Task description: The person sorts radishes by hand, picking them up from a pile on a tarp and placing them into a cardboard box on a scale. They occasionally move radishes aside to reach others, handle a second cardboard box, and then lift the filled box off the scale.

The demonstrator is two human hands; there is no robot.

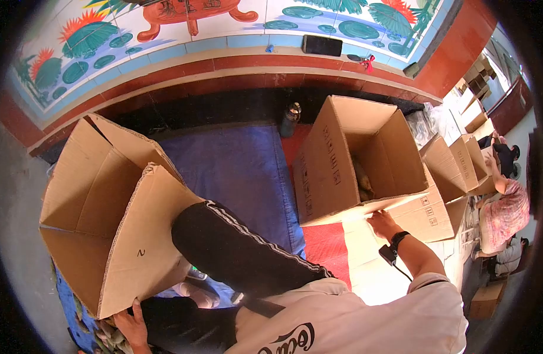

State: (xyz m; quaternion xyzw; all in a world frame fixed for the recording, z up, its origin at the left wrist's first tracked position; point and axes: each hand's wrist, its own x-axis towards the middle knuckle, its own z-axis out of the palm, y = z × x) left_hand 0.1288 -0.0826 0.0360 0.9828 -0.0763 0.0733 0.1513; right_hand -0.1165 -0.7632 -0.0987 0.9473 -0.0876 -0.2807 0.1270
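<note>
On the left a large open cardboard box tilts beside my leg, its mouth toward the left. My left hand grips its lower corner, the thumb along the edge. A second open cardboard box, with printed marks on its side, stands to the right. At its near rim my right hand has its fingers closed on the cardboard, a black band round the wrist. Inside this box lies a brownish item, partly hidden by the wall.
A blue cloth and a red mat cover the floor. A dark bottle stands by the wall. More cardboard boxes line the right, where a person in a patterned top bends over. A phone-like black slab rests on the ledge.
</note>
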